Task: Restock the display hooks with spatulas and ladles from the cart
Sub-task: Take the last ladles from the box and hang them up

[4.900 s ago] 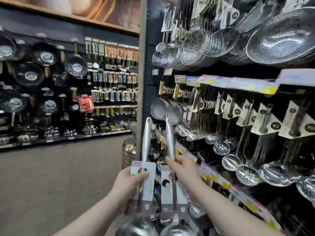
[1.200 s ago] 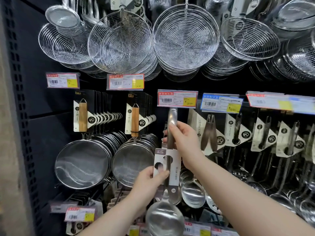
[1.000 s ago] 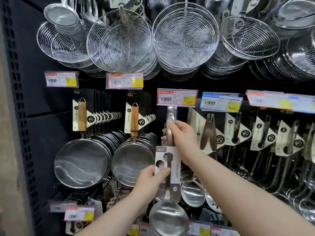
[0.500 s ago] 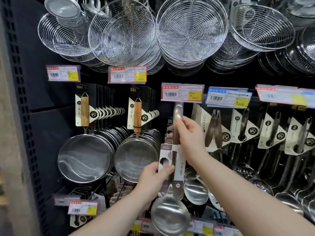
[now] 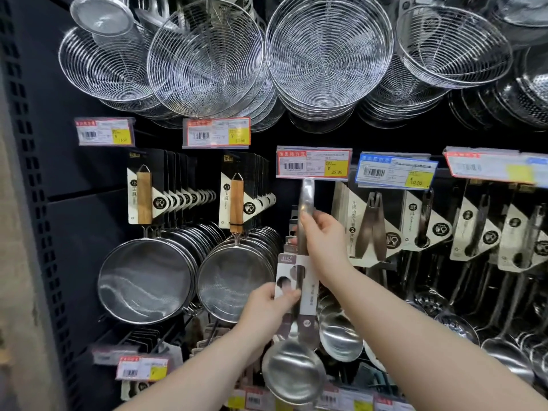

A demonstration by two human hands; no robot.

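Observation:
A steel ladle with a white card sleeve hangs upright in front of the display wall. My right hand grips its metal handle high up, just under the red price tag. My left hand pinches the left edge of the card sleeve lower down. The handle's top end sits right below that tag, where the hook is hidden. More ladles hang behind it on the same row.
Mesh strainers with wooden handles hang to the left. Wire skimmers fill the row above. Carded ladles and slotted spoons hang to the right. A grey upright of the shelf unit runs down the left edge.
Earlier each hand held a ladle in the aisle. Now both hands hold one ladle at the hook row, and over the last second its handle has risen slightly toward the price tag.

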